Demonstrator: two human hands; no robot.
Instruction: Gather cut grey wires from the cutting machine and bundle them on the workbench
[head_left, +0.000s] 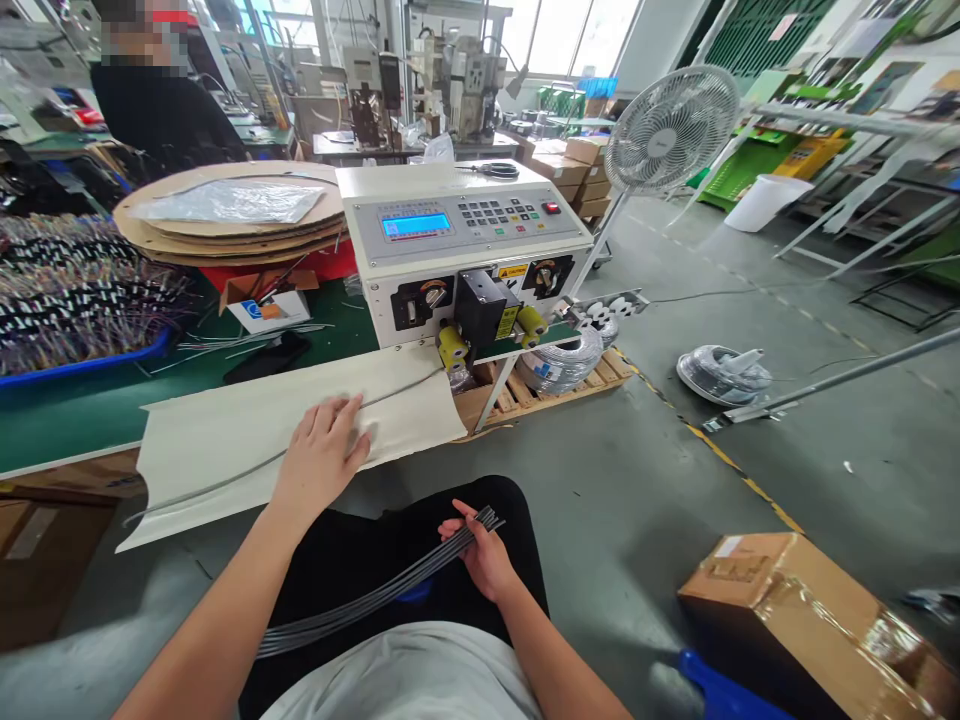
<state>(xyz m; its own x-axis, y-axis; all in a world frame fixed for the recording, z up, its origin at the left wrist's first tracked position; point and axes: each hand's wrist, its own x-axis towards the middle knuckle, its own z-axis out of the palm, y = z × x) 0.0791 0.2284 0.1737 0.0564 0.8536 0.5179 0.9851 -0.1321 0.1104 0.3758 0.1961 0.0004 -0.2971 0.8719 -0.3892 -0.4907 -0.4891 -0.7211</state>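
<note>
A grey cable [225, 482] runs along a cream sheet-like chute [405, 425] from the yellow rollers [452, 347] of a white wire-cutting machine [469, 225]. My left hand [322, 445] lies over this cable with its fingers spread, palm down on the chute. Whether the fingers press on the cable, I cannot tell. In my lap, my right hand [484, 555] is closed around a bundle of grey cables [375, 598] near their cut ends. The bundle bends away to the left across my black trousers, and its far end is hidden behind my left forearm.
Stacked cardboard discs [232, 215] and a blue tray of wires [82, 290] are at left. A standing fan [671, 130], a cable coil [721, 375] and a cardboard box [810, 620] are on the right. A person [161, 115] sits at back left.
</note>
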